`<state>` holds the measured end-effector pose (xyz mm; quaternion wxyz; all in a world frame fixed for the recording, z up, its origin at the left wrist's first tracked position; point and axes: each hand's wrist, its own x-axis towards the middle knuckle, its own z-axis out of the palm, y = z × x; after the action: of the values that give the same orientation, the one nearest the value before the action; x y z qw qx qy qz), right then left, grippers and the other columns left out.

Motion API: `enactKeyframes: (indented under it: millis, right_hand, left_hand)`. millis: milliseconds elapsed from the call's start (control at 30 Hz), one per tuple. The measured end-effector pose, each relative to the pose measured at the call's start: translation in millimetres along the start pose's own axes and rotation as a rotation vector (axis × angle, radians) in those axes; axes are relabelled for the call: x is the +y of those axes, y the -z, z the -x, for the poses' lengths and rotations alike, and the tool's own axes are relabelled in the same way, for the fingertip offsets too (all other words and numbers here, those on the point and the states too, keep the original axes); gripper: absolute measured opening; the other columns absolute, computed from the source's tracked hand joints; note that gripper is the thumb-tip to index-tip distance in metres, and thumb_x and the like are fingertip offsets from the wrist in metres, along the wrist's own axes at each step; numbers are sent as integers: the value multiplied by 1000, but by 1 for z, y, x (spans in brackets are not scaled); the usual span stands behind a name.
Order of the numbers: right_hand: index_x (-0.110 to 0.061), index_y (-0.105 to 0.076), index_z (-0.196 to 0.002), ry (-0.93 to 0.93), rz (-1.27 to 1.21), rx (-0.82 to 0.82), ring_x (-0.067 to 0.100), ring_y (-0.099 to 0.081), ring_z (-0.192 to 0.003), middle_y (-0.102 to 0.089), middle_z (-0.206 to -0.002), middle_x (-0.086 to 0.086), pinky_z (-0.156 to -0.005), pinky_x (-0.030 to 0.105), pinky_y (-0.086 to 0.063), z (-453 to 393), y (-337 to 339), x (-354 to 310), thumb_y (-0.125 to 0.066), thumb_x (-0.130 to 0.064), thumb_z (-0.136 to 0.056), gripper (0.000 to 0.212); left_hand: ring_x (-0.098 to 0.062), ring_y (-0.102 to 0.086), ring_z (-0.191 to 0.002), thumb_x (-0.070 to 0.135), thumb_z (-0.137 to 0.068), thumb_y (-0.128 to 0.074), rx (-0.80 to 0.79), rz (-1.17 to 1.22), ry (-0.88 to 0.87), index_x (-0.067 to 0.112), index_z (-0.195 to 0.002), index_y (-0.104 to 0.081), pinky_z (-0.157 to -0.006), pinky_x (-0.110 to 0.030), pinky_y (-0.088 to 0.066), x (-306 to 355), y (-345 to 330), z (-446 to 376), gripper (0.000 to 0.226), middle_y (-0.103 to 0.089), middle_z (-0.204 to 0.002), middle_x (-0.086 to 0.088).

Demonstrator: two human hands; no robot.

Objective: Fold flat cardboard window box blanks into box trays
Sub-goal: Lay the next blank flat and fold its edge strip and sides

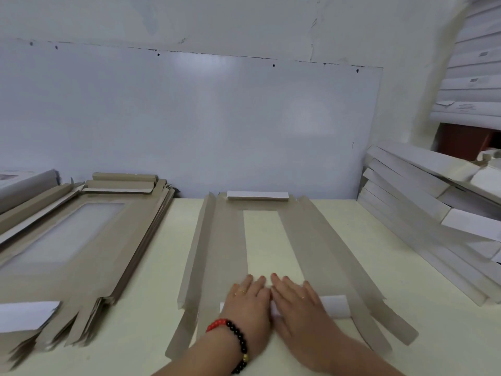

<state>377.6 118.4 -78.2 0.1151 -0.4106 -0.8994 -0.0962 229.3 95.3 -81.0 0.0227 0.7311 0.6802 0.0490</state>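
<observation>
A flat brown cardboard window box blank (222, 248) lies on the pale table (154, 267) in front of me, its long clear window running away from me. Its far end flap (257, 195) is folded over and shows white. My left hand (248, 302), with a red and black bead bracelet, and my right hand (295, 302) lie side by side, palms down, fingers spread. Both press flat on the near end flap (334, 306), which is folded over onto the blank and shows its white side. The blank's long side flaps lie flat.
A stack of flat brown blanks (81, 240) lies at the left. Folded white box trays (423, 202) are piled against the wall at the right, with more stacked white cartons (474, 77) above them. A white board (189, 118) backs the table.
</observation>
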Motion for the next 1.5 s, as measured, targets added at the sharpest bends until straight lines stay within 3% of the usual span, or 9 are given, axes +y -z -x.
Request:
enactKeyframes:
  millis: [167,400,633,867,967,1100,1233,1400,1500]
  right_hand:
    - [-23,-76,-107,69,168,-82,10,-60,-117,-68,-120,-4,-105,33,-12,13,9,2,2,-42,-98,81]
    - [-20,-78,-100,35,271,-66,13,12,-147,-71,-111,-5,-104,27,-11,38,14,51,4,-49,-97,87]
    - [-18,-80,-90,25,213,-162,6,-70,-93,-74,-101,-3,-112,25,-2,48,31,64,2,-45,-100,87]
    - [-28,-36,-146,-97,-64,-118,5,-45,-126,-47,-139,-16,-106,23,-32,36,18,85,-34,-55,-95,57]
    - [-53,-45,-118,-127,-273,-168,-5,-46,-101,-46,-104,-31,-90,18,-39,29,23,85,-40,-61,-88,31]
    - [-31,-55,-86,-131,-369,-80,-8,-53,-90,-57,-97,-22,-76,12,-38,37,28,78,-31,-63,-89,40]
    - [-44,-52,-102,-159,-314,-92,-13,-42,-120,-41,-125,-34,-92,5,-29,49,25,74,-52,-49,-92,11]
    - [-55,-16,-126,-168,-332,-52,-9,-41,-116,-41,-113,-39,-97,8,-27,54,35,62,-60,-50,-86,60]
    - [-45,-57,-118,-19,-109,41,-3,-61,-86,-57,-90,-35,-83,15,-39,56,37,63,-89,-41,-57,69]
  left_hand:
    - [-16,15,-146,44,-101,-18,-123,-73,-125,14,-153,6,-117,-41,10,-7,-4,18,64,12,-161,-3]
    - [-16,17,-146,67,-93,-11,-190,-235,4,13,-153,10,-101,-40,34,-32,5,46,83,19,-159,-4]
    - [-17,9,-148,72,-89,-13,-243,-232,50,13,-154,6,-114,-46,18,-45,11,51,90,11,-161,-5]
    - [-17,-29,-140,77,-77,-38,-15,-91,50,23,-151,-13,-118,-37,-8,-45,23,47,95,-33,-152,1]
    - [-15,-46,-123,74,-75,-48,94,89,61,31,-146,-21,-108,-27,-27,-43,32,44,88,-52,-132,9]
    - [-9,-57,-97,78,-75,-36,151,296,-14,34,-84,-54,-81,-21,-42,-41,35,54,48,-59,-99,17]
    - [-6,-41,-130,52,-86,-49,127,266,-32,32,-75,-42,-98,-15,-32,-36,25,61,24,-40,-142,21]
    - [-7,-52,-110,32,-82,-58,188,134,-45,33,-126,-43,-85,-18,-38,-24,33,65,47,-57,-119,15]
    - [-6,-61,-58,34,-58,-68,329,25,-219,33,-80,-72,-49,-13,-43,-16,37,73,22,-62,-67,15]
